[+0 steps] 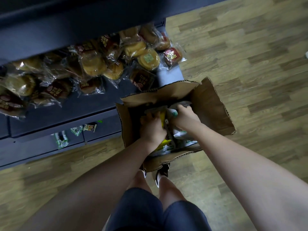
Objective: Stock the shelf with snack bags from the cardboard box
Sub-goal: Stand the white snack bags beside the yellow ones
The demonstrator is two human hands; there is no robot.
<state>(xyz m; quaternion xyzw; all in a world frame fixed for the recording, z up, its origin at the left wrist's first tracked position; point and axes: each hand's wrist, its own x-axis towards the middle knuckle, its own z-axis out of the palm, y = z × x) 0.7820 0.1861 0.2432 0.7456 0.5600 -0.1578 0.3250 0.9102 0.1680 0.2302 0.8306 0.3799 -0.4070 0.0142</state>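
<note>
Snack bags [179, 130] sit packed inside the open cardboard box [210, 104] on the wooden floor [250, 47], just beside the lower end of the dark shelf [66, 114], and both your hands are down among them. Your left hand [152, 128] curls round a yellow packet [162, 117]; your right hand [185, 116] closes on a white and green bag [173, 113] at the far side of the box. Lifting both at once is the likely trouble: the bags look wedged together, so a neighbour could ride up with them and spill onto the floor, or the thin film could crumple under a hard squeeze. The raised flap [160, 95] on the shelf side stands between the box and the shelf and may snag a bag as it comes across. The middle tier is already crowded with wrapped buns [93, 64], some hanging over the front edge, so a careless push could knock one down. Your fingertips are buried in the bags, so how firm either grip is cannot be told. The box's depth and remaining stock are hidden, the small packets [90, 127] on the bottom tier are blurred, and the upper shelves are cut off.
</note>
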